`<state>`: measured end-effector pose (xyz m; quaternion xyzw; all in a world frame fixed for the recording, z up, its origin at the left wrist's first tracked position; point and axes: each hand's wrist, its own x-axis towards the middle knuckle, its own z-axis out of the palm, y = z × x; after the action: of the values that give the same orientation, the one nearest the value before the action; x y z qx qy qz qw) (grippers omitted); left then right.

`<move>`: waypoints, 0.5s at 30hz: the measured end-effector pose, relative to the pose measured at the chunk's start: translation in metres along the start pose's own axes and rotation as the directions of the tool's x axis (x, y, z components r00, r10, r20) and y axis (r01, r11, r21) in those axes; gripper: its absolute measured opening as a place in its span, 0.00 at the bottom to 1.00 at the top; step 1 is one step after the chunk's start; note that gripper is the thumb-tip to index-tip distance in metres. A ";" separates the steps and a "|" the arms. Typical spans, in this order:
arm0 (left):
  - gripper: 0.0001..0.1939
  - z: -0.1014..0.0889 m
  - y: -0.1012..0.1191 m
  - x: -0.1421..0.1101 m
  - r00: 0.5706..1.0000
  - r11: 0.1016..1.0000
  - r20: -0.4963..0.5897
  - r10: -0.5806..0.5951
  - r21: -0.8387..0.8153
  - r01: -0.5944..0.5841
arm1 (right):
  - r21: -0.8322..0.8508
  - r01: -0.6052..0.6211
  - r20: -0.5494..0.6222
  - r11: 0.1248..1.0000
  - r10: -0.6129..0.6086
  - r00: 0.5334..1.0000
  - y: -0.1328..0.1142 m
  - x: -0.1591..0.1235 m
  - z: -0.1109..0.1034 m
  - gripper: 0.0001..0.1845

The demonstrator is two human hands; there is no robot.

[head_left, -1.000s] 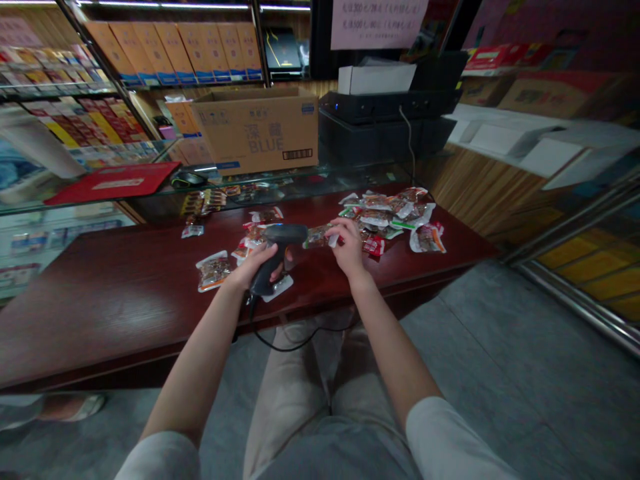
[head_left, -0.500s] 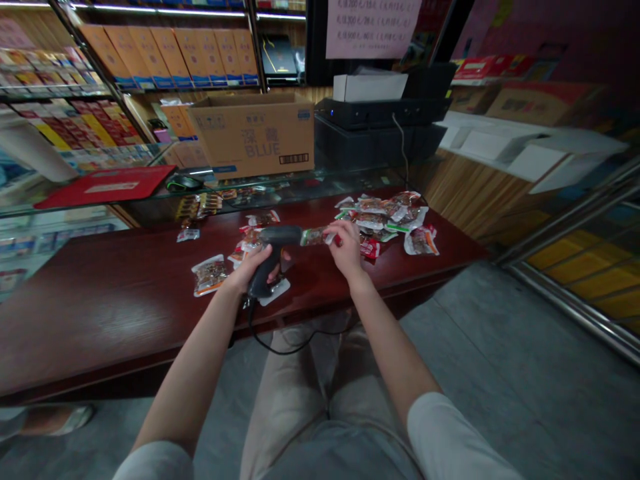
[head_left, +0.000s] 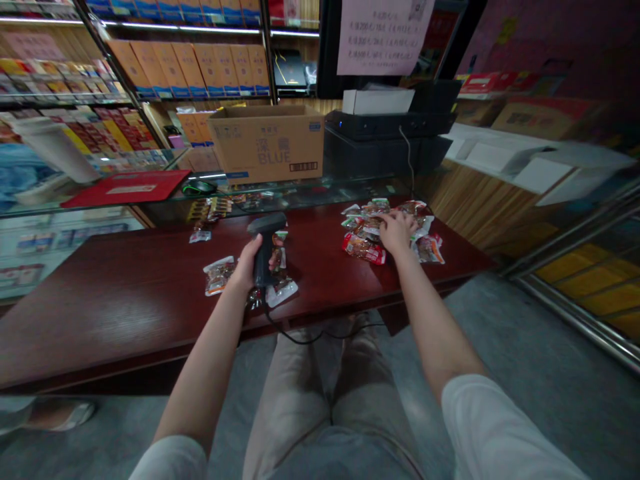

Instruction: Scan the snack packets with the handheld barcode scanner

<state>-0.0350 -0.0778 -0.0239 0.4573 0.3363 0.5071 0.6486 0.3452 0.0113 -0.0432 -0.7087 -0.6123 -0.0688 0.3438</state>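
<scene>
My left hand (head_left: 248,265) is closed around the handle of a dark barcode scanner (head_left: 265,233), whose cord hangs from the grip over the table edge. Beneath and behind it lie several snack packets, partly hidden by the hand and scanner; one clear packet with an orange edge (head_left: 219,276) shows to its left. My right hand (head_left: 397,233) rests over a pile of small snack packets (head_left: 374,208), fingers spread and touching them. Along the pile's front edge lies a red snack packet (head_left: 364,249).
All this is on a dark red wooden table (head_left: 145,293). Behind stands a glass counter with a cardboard box (head_left: 273,148), a mouse (head_left: 199,188), a red mat (head_left: 127,189) and a black machine (head_left: 390,127). A string of small packets (head_left: 207,212) lies at the table's back.
My right hand has moved right, from the scanner's front to the pile, and no longer holds the small packet. The scanner has turned slightly upward and away. The view has shifted a little.
</scene>
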 end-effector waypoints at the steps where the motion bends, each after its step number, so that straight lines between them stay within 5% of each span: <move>1: 0.29 0.000 0.002 -0.002 1.000 1.000 -0.016 0.002 -0.017 -0.003 | 0.000 0.005 -0.010 1.000 -0.005 1.000 -0.002 -0.004 -0.001 0.20; 6: 0.28 -0.007 0.016 -0.003 0.996 0.998 -0.092 -0.015 -0.063 0.010 | 0.169 0.150 -0.087 0.974 -0.137 0.987 -0.049 -0.024 -0.001 0.21; 8: 0.29 -0.011 0.022 0.003 0.995 0.998 -0.097 -0.038 -0.048 0.033 | 0.399 0.199 0.052 0.895 -0.239 0.970 -0.084 -0.035 0.012 0.18; 10: 0.29 -0.013 0.028 0.013 0.997 0.999 -0.075 -0.032 -0.011 0.031 | 0.586 0.041 0.285 0.809 -0.253 0.925 -0.124 -0.050 0.031 0.17; 13: 0.30 -0.016 0.033 0.028 0.999 0.999 -0.051 -0.010 0.036 0.012 | 0.621 -0.216 0.564 0.754 -0.239 0.790 -0.177 -0.071 0.061 0.24; 15: 0.30 -0.018 0.033 0.034 0.998 0.999 -0.059 -0.015 0.036 0.018 | 0.631 -0.217 0.613 0.744 -0.308 0.728 -0.200 -0.080 0.074 0.26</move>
<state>-0.0542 -0.0379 0.0018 0.4512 0.3680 0.5086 0.6342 0.1194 -0.0089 -0.0599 -0.4949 -0.6953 0.4110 0.3205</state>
